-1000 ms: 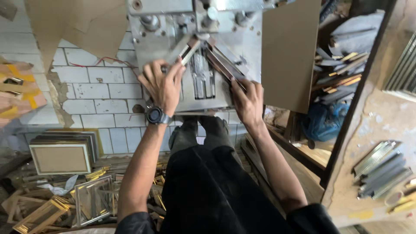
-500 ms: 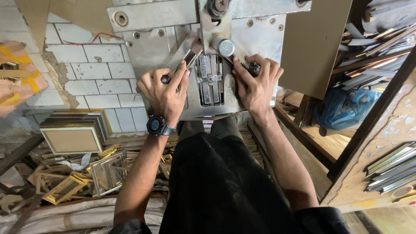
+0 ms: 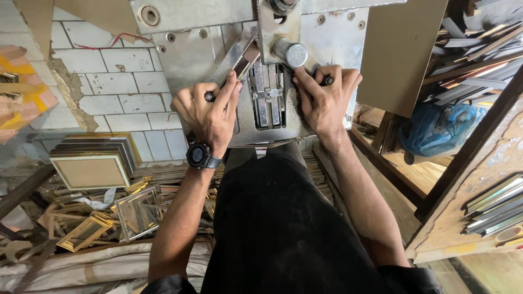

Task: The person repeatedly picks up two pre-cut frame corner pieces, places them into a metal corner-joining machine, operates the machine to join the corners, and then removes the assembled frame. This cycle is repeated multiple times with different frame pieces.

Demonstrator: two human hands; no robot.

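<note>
A strip of silver frame moulding [image 3: 238, 61] lies slanted on the grey metal machine plate [image 3: 185, 54], left of the central clamp [image 3: 267, 95]. The left hand [image 3: 210, 111], with a black wristwatch [image 3: 199, 155], presses it down, fingers clenched around a small dark knob. The right hand [image 3: 324, 98] grips a dark handle [image 3: 326, 80] right of the clamp. Finished picture frames [image 3: 95, 169] are stacked on the floor at left.

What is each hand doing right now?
Left hand: closed on a moulding strip.
Right hand: closed on a dark moulding strip.
</note>
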